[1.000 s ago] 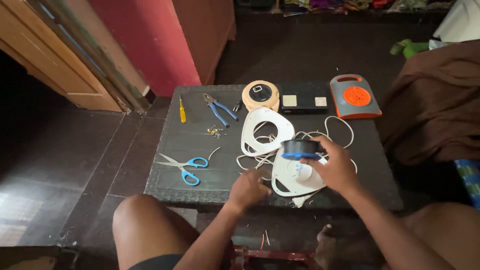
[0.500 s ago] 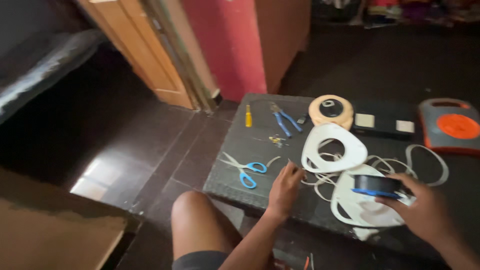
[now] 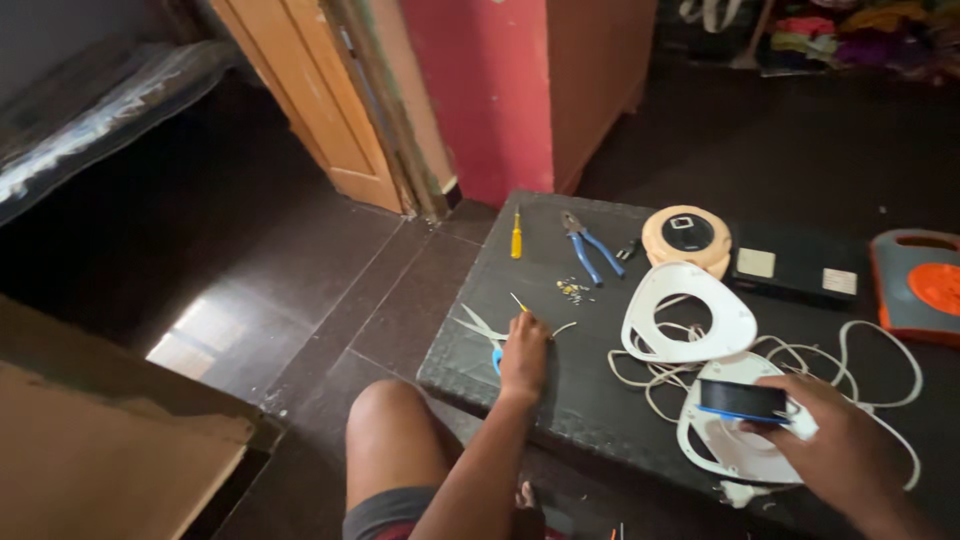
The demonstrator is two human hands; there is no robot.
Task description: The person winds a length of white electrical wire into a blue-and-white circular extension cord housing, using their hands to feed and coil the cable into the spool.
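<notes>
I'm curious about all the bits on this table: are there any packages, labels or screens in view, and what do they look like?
Black box: far side of the table, flat and oblong, with two pale square labels on top.
Round case: left of the black box, tan rim, dark top with a small pale label.
Orange case: at the right edge, grey body, round orange centre.
No screens or signs show.

The black tape roll (image 3: pixel 742 399) with a blue edge lies flat on a white plastic cover at near right. The scissors (image 3: pixel 482 330) lie near left, half hidden.
</notes>
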